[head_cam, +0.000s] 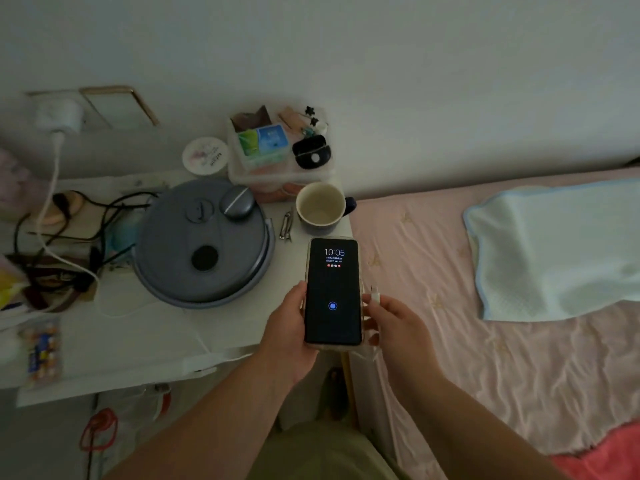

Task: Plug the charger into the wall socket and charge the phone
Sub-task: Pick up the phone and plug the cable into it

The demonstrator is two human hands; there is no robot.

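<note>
A white charger (62, 116) sits plugged into the wall socket (86, 109) at the upper left. Its white cable (52, 188) drops onto the white bedside table (145, 341) and runs across it toward my hands. My left hand (287, 327) holds the phone (333, 292) upright by its left edge; the screen is lit and reads 10:05. My right hand (394, 327) is just right of the phone and pinches the cable's white plug end (375, 295), which points up, apart from the phone's bottom edge.
On the table stand a round grey appliance (202, 244), a dark mug (322, 209), a clear box of small items (277, 150), a round white tin (205, 156) and tangled black cords (83, 230). A pink-sheeted bed (502, 368) with a pale pillow (554, 251) lies to the right.
</note>
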